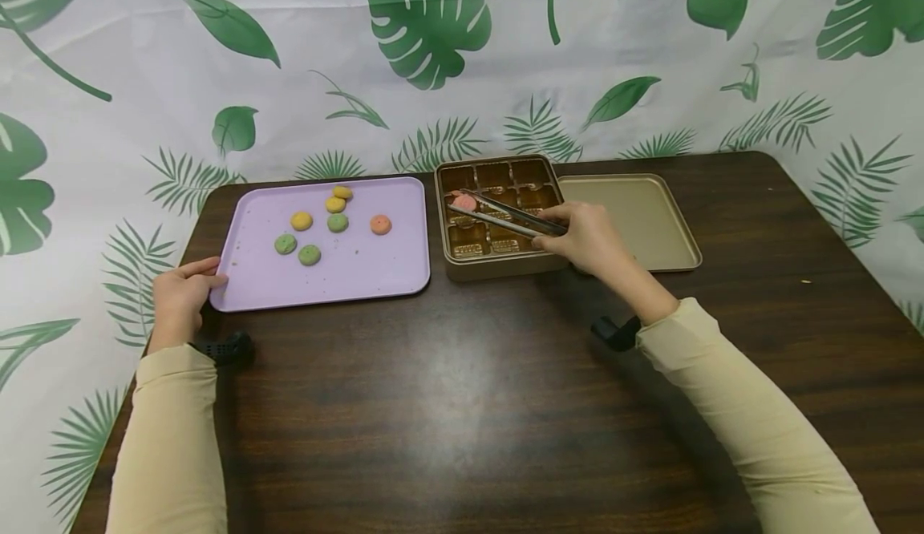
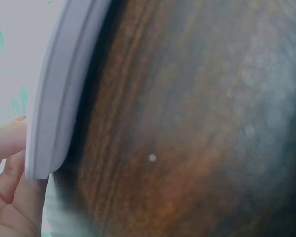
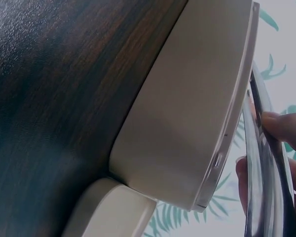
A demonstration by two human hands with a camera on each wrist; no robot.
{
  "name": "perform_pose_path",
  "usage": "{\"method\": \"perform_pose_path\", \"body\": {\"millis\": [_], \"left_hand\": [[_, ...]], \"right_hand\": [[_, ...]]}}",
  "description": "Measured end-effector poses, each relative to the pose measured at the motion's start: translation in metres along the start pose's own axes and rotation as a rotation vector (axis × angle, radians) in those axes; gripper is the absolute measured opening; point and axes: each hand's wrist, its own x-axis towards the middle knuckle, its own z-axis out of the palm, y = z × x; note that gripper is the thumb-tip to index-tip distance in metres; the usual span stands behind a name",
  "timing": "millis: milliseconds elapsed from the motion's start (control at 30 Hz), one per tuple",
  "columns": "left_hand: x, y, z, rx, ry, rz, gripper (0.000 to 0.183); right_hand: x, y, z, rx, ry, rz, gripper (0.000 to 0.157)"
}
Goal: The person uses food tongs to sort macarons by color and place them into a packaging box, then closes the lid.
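My right hand [image 1: 588,237] holds metal tongs [image 1: 514,218] over a gold tin [image 1: 505,266]. Between the tips of the tongs is a pink cookie [image 1: 464,203], at the left side of the tin's divided insert; whether it touches the insert I cannot tell. In the right wrist view, thumb and fingers pinch the tongs [image 3: 266,163] above the tin's rim. My left hand [image 1: 179,297] grips the lilac tray [image 1: 361,273] at its front left corner, thumb and fingers on either side of the edge in the left wrist view. Several yellow, green and orange cookies [image 1: 338,222] lie on the tray.
A flat gold lid [image 1: 642,213] lies right of the tin, partly behind the right hand. The dark wooden table [image 1: 433,406] extends in front. A leaf-print cloth [image 1: 289,101] hangs behind the table. A small crumb [image 1: 806,281] lies at the right.
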Motion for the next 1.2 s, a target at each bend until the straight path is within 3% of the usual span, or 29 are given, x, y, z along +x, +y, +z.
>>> {"method": "perform_pose_path", "body": {"millis": [667, 933, 1200], "left_hand": [[0.0, 0.001, 0.0, -0.001, 0.004, -0.038, 0.051], [0.001, 0.002, 0.0, -0.021, 0.016, -0.017, 0.05], [0.002, -0.001, 0.003, -0.062, 0.016, -0.037, 0.051]], "right_hand": [[0.005, -0.005, -0.002, 0.032, -0.006, -0.016, 0.042], [0.016, -0.019, -0.006, -0.048, -0.055, -0.066, 0.044], [0.029, -0.041, -0.006, -0.048, -0.079, -0.073, 0.045]]}}
